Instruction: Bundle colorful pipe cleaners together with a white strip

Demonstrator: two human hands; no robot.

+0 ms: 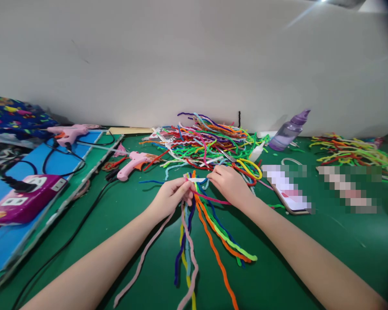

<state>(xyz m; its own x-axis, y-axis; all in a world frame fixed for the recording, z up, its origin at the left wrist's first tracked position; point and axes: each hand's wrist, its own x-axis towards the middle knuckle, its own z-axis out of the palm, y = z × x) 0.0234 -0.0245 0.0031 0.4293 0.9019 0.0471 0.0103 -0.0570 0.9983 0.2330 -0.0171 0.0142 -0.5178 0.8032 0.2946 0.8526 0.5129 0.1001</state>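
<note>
Two hands over a bundle of bright pipe cleaners

A pale wall [148, 64] stands along the far side, and the green surface [342, 232] spreads below it. A blue board [16, 249] lies at the left, with a patterned cloth [13, 116] at its far end. A mixed heap of pipe cleaners [200, 142] fills the far middle; a smaller pile [352, 150] lies far right.

The bundle [190, 243] is at the middle of the surface, its pink, yellow, blue, orange and green lengths fanning toward the near side. The left hand [173, 191] has its grip closed around the bundle's far end. The right hand [229, 183] has its fingertips pinched together on a blue pipe cleaner [207, 184], just right of the bundle.

A purple power strip [48, 198] sits on the board. One pink glue gun [132, 163] lies left of the heap, another [69, 133] farther left. Right of the heap are a purple bottle [286, 135] and, nearer, a phone [287, 189]. Yellow-handled scissors [248, 162] lie at the heap's near right edge. A white strip [199, 180] bridges the gap between the hands
</note>
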